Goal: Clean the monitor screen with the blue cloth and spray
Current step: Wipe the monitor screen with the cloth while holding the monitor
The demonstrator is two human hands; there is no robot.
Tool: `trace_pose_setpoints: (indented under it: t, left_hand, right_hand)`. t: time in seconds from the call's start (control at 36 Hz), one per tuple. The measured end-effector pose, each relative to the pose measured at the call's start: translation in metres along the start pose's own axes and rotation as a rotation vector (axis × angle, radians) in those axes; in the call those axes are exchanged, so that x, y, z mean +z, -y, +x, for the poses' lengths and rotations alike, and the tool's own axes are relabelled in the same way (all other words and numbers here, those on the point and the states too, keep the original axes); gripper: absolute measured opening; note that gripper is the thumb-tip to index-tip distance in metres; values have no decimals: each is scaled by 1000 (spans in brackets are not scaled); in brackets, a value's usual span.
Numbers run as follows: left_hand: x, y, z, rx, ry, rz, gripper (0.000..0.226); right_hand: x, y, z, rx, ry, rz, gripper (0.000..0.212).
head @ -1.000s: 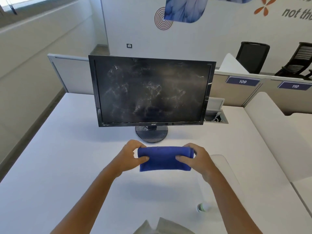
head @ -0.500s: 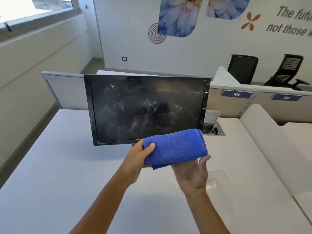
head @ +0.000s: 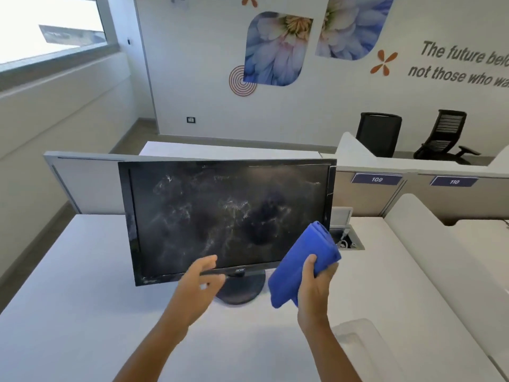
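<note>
1. Your left hand point(head: 199, 282) hovers in front of the monitor's lower bezel, fingers loosely spread, holding nothing.
2. The Acer monitor point(head: 225, 216) stands upright on the white desk point(head: 68, 312), its smeared screen probably fragile (wipe gently; steady the frame, not the panel).
3. Your right hand point(head: 314, 288) grips the folded blue cloth point(head: 300, 263), soft and light, near the screen's lower right corner.

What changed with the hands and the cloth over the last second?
The left hand let go of the blue cloth and now hangs open near the monitor's lower bezel. The right hand alone keeps its grip, having lifted the cloth from the desk towards the screen's lower right. The screen stays smeared.
</note>
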State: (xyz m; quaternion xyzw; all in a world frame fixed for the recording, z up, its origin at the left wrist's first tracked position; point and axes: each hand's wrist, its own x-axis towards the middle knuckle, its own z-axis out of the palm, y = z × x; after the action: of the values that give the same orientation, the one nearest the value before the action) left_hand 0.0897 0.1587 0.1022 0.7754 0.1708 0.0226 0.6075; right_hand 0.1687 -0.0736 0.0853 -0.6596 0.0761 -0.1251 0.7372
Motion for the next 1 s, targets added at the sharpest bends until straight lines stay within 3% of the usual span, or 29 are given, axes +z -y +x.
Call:
trace_pose_setpoints:
  t: [0.17, 0.28, 0.33, 0.5, 0.61, 0.78, 1.0]
  left_hand:
    - [-106, -35, 62, 457, -369, 339, 47]
    - [-169, -71, 115, 779, -497, 475, 41]
    - [-190, -87, 141, 855, -509, 516, 42]
    - [-224, -121, 189, 626, -252, 606, 26]
    - [-226, -127, 198, 355, -29, 447, 43]
    - [-218, -120, 206, 300, -71, 345, 55]
    - [-221, -110, 214, 330, -92, 414, 73]
  right_hand:
    - [0, 5, 72, -211, -143, -240, 18]
    - [13, 18, 111, -322, -274, -352, 15]
    - [24, 26, 125, -400, -327, -368, 15]
    - [54, 31, 169, -477, -430, -448, 25]
    - [75, 28, 183, -515, -379, -420, 31]
    - [118, 13, 173, -711, -248, -564, 56]
    - [216, 4, 98, -998, 75, -635, 58]
